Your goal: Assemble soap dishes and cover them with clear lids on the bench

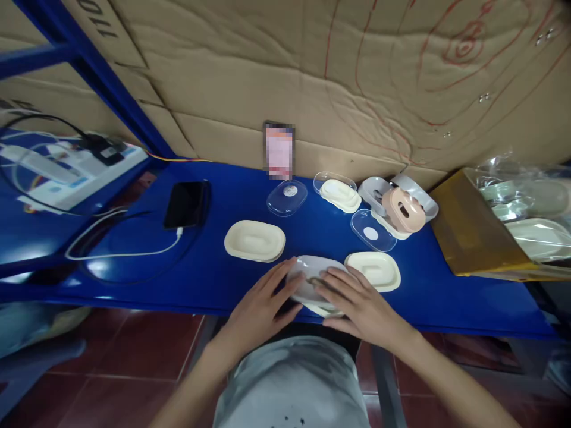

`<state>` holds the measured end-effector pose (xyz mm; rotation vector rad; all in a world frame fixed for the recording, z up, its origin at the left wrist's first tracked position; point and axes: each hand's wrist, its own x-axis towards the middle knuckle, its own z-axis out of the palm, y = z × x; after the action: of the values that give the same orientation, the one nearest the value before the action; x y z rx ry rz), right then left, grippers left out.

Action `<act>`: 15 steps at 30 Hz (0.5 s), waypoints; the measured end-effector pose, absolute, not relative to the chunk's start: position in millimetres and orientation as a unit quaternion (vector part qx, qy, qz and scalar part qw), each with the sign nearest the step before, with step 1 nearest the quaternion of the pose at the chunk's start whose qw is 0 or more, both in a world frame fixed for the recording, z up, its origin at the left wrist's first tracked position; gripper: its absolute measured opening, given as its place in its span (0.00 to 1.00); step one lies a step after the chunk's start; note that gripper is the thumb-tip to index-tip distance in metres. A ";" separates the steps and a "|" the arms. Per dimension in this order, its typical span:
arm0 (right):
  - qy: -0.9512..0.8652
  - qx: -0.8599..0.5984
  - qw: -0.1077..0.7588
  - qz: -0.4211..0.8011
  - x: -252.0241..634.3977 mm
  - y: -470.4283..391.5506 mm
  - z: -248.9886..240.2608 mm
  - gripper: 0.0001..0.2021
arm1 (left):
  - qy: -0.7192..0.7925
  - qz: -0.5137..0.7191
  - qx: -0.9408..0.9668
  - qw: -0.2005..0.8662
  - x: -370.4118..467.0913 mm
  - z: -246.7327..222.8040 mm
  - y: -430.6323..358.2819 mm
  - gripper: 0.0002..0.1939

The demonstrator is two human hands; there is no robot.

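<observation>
Close to the bench's front edge, a pale grey oval plastic dish point(314, 267) lies between my two hands. My left hand point(261, 306) grips its left side, fingers bent over the rim. From the right, my right hand point(363, 306) holds it with the fingers across its top. Part of a cream plastic piece point(320, 310) shows under the dish; my fingers hide much of both. Just right of the dish lies a cream oval tray point(377, 270), partly behind my right hand. Another cream oval tray point(254, 239) sits to the upper left.
Clear oval lids point(285, 201) point(368, 236), a cream piece point(341, 195) and a peach slotted piece point(404, 209) on grey dishes point(375, 191) lie farther back. A cardboard box point(464, 229) of wrapped parts stands right. Left are a cabled phone point(185, 205) and power strips point(84, 178).
</observation>
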<state>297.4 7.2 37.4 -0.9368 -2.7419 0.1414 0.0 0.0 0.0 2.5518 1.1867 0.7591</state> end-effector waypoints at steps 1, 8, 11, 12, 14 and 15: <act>-0.938 -0.324 0.121 0.024 295.4 2.7 32.4 0.28 | 0.404 0.255 0.872 0.111 0.0 1.0 0.3 0.30; -0.934 -0.335 0.121 0.032 299.2 1.8 24.1 0.30 | 0.357 0.205 0.902 0.134 8.2 16.6 22.8 0.33; -0.904 -0.392 0.169 0.007 327.9 30.5 34.6 0.28 | 0.378 0.196 0.897 0.117 16.9 19.3 29.0 0.27; -0.878 -0.437 0.192 -0.020 339.8 43.2 36.8 0.26 | 0.394 0.201 0.891 0.104 19.5 18.9 28.5 0.25; -0.832 -0.517 0.195 -0.055 362.1 68.9 37.7 0.23 | 0.423 0.217 0.876 0.083 22.6 16.4 24.3 0.24; -0.829 -0.528 0.181 -0.047 370.5 80.4 36.9 0.20 | 0.433 0.227 0.869 0.079 23.1 14.7 21.4 0.25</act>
<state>370.5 80.4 36.9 -1.4895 -2.3396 -0.1333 23.1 21.4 14.7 2.6006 1.2961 0.6798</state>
